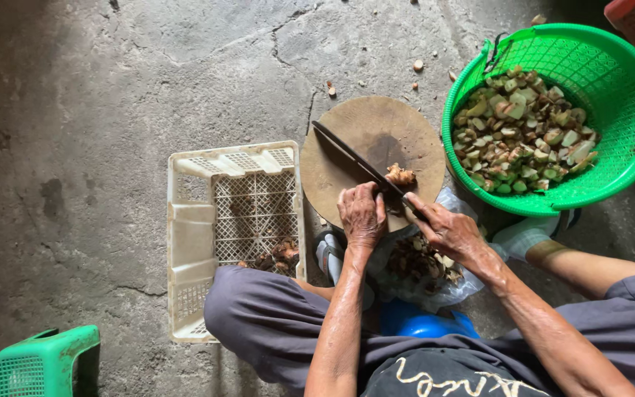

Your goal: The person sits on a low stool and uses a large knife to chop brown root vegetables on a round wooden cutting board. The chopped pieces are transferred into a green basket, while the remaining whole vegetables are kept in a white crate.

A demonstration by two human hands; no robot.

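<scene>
Both hands closed: right hand [446,229] gripping knife [358,163], left hand [361,215] pinning nut [400,176].

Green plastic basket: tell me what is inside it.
The green plastic basket holds a heap of chopped pieces, pale green and brown. The heap covers the basket's bottom and any pieces underneath.

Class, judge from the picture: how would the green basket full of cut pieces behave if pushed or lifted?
The green basket probably slides rather than tips, being wide and low. Heaped cut pieces likely make it heavy; its mesh wall may flex.
</scene>
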